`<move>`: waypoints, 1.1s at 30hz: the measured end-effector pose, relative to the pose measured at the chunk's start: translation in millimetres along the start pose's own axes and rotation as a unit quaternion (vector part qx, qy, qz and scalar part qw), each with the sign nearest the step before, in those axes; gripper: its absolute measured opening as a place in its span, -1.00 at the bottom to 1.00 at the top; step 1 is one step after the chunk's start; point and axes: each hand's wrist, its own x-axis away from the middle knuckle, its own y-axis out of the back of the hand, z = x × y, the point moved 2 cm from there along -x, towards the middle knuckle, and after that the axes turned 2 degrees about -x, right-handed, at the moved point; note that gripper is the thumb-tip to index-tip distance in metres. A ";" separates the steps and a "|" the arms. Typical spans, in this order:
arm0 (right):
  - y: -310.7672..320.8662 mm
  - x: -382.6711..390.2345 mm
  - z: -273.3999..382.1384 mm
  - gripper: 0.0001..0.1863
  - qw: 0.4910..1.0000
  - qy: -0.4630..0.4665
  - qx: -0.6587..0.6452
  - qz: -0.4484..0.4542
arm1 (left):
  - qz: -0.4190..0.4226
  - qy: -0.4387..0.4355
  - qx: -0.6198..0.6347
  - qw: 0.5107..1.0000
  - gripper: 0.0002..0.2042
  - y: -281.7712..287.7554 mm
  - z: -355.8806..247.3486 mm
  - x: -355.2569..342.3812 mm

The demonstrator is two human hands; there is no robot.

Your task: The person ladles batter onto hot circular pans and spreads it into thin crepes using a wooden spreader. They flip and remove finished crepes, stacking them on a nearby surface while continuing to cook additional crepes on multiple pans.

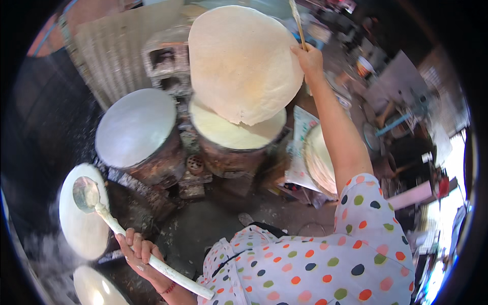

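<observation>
My left hand (140, 254) is wrapped round the long white handle of a ladle (87, 194). The ladle's round bowl is over a white disc-shaped cooking top (76, 223) at the left. My right hand (309, 60), raised at the upper right, is closed round a thin stick (297, 23). Beside its fingers hangs a large, thin, round flatbread (244, 61), its edge touching or very near them; how it is held I cannot make out. Below the flatbread, a cream-coloured round cooking top (229, 127) on a rusty drum is partly covered by it.
Another drum with a pale round top (136, 127) stands at the left, beside concrete blocks (168, 58) and a corrugated sheet (112, 53). A further round top (96, 287) sits lower left, with steam nearby. Stacked flat rounds (320, 157) lie on a printed sack (300, 147) under my right arm.
</observation>
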 end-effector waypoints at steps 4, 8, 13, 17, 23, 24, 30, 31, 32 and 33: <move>112.2 -4.0 -44.9 -0.80 0.996 -0.084 -0.029 0.021 | 0.052 0.073 0.035 0.995 -0.78 -18.7 54.4 -25.8; 245.5 17.2 -118.3 -0.81 0.995 -0.094 -0.016 -0.022 | 0.099 0.122 0.021 0.987 -0.78 -44.6 108.8 -34.6; 438.7 124.4 -291.8 -0.73 0.906 -0.324 -0.120 -0.245 | 0.053 0.097 -0.056 0.992 -0.81 -64.4 168.5 -49.7; 466.6 252.1 -404.4 -0.52 0.772 -0.399 -0.144 -0.473 | 0.051 0.111 -0.043 0.992 -0.82 -68.9 190.8 -56.1; 408.2 306.4 -389.2 -0.55 0.698 -0.505 -0.104 -0.498 | 0.087 0.135 -0.101 0.982 -0.80 -80.0 211.5 -62.1; 399.4 301.7 -368.8 -0.58 0.704 -0.501 -0.129 -0.487 | 0.096 0.124 -0.110 0.981 -0.84 -76.1 210.5 -63.6; 359.3 330.3 -319.7 -0.75 0.708 -0.564 -0.134 -0.404 | 0.033 0.099 -0.164 0.981 -0.80 -86.0 234.8 -53.7; 355.3 337.0 -324.1 -0.73 0.698 -0.575 -0.139 -0.405 | 0.033 0.111 -0.158 0.981 -0.80 -84.3 236.7 -54.6; 353.0 334.5 -321.6 -0.73 0.699 -0.583 -0.125 -0.394 | 0.034 0.120 -0.151 0.981 -0.79 -84.3 237.5 -56.5; 351.9 330.2 -316.8 -0.73 0.701 -0.591 -0.111 -0.383 | 0.033 0.131 -0.123 0.983 -0.79 -84.6 237.9 -57.2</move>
